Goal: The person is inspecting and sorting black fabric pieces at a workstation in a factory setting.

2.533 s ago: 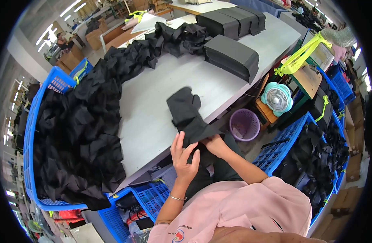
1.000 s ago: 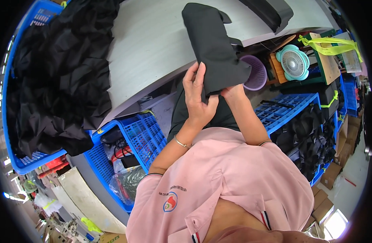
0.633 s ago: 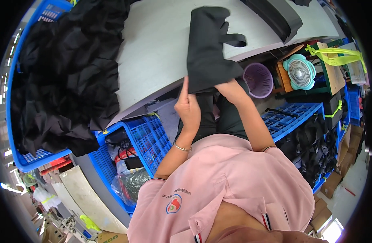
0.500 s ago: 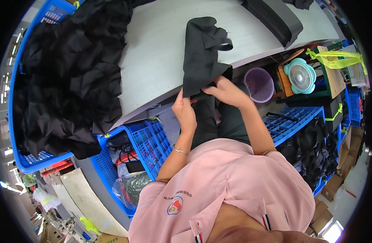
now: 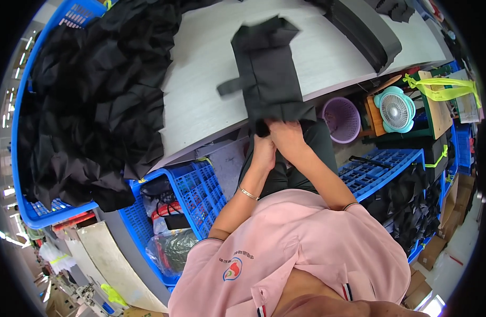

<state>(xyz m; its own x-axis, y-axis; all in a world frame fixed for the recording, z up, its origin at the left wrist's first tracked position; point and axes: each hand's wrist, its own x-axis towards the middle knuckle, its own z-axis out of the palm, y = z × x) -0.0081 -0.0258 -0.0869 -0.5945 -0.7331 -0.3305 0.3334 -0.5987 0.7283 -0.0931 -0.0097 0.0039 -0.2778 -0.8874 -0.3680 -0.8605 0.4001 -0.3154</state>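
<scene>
A black sewn cloth piece (image 5: 269,79) reaches from the near edge of the white table up onto its top. A short strap juts from its left side, slightly blurred. My left hand (image 5: 264,151) is closed at the cloth's lower left corner, its fingertips partly hidden under the fabric. Right beside it, my right hand (image 5: 287,138) grips the lower edge, fingers curled into the cloth. The two hands nearly touch, just above my lap.
A blue basket heaped with black cloth (image 5: 95,105) stands left of the white table (image 5: 200,68). Folded black pieces (image 5: 362,34) lie far right. Below are a purple wastebasket (image 5: 341,120), a turquoise fan (image 5: 394,109), and blue crates (image 5: 200,195) on both sides.
The cloth has been turned, so its strap now points left instead of right. My hands have come together at its lower edge, the left moving right and the right moving down.
</scene>
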